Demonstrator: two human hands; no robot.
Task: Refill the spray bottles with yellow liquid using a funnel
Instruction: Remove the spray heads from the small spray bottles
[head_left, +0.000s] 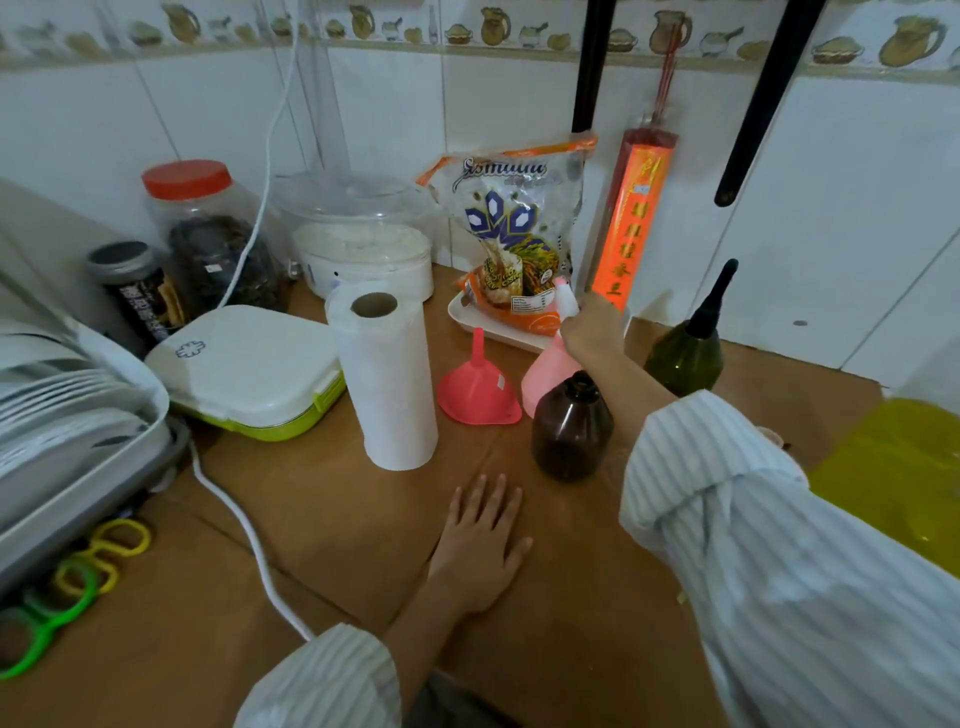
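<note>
The pink spray bottle (548, 376) stands on the brown counter (337, 519), just behind the brown bottle (571, 426) and beside the pink funnel (478, 387), which lies mouth down; the right hand (592, 325) is closed around the pink bottle's white spray head (566, 299); the left hand (483, 540) rests flat on the counter, fingers straight; a green bottle (688, 356) stands to the right; yellow liquid (893, 467) shows at the right edge; a paper towel roll (387, 374) stands left of the funnel.
</note>
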